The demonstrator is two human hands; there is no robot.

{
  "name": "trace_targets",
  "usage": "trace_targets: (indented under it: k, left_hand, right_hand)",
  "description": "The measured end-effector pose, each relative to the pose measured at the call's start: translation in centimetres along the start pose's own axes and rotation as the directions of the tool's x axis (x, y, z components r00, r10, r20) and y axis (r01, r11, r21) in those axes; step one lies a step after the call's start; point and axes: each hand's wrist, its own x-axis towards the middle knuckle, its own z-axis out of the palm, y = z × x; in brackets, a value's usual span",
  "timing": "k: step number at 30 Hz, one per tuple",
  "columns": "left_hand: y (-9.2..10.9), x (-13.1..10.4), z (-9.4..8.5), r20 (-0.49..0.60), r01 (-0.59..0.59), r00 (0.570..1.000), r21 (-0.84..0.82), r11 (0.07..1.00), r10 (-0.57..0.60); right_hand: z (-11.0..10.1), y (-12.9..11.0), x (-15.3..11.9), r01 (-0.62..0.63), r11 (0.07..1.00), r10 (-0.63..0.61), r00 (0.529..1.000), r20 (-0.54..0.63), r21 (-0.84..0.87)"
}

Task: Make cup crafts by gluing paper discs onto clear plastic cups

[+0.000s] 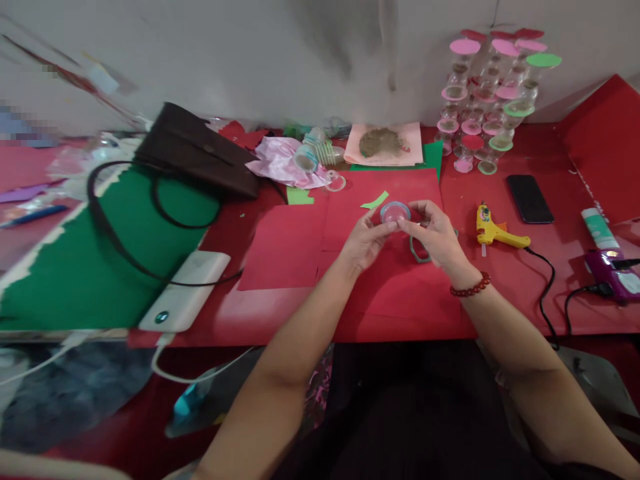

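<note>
My left hand (367,239) and my right hand (434,233) are closed together on a small round plastic cup (395,212), held just above the red paper. The cup looks clear, with a bluish rim and a pink tint inside. Both thumbs press against its near side. Under my right hand lies a grey-green loop (420,251), perhaps a tool handle, mostly covered. A curved light-green paper scrap (375,200) lies just beyond my left hand. Red paper sheets (285,247) cover the table beneath.
Stacked plastic cups with coloured discs (473,127) stand at the back right. A yellow glue gun (495,230), a phone (530,199) and a purple power socket (613,273) are on the right. At left are a dark bag (195,150) and a white power bank (187,290).
</note>
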Motion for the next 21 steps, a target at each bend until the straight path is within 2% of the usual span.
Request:
trace_targets:
  k: [8,12,16,18,21]
  left_hand:
    - [-0.2,0.1,0.2,-0.091,-0.004,0.996,-0.012,1.000,0.003]
    - [0.3,0.4,1.4,-0.128,0.013,0.992,0.004,1.000,-0.012]
    - [0.7,1.6,2.9,-0.210,0.048,0.976,-0.065,0.997,-0.060]
    - [0.7,2.2,3.7,-0.208,0.064,0.975,-0.071,0.995,-0.078]
    - [0.4,2.6,4.5,-0.137,0.068,0.988,0.006,0.998,-0.067]
  right_hand:
    - [0.3,-0.2,-0.1,-0.017,0.989,0.019,1.000,-0.015,0.145]
    - [-0.1,-0.3,0.3,-0.052,0.966,0.071,0.995,-0.065,0.254]
    - [-1.0,-0.7,1.0,-0.115,0.890,0.177,0.979,-0.101,0.442]
    - [-1.5,-0.9,1.3,-0.149,0.873,0.229,0.966,-0.121,0.465]
    - [-2.3,-1.1,1.7,-0.157,0.901,0.248,0.952,-0.182,0.404]
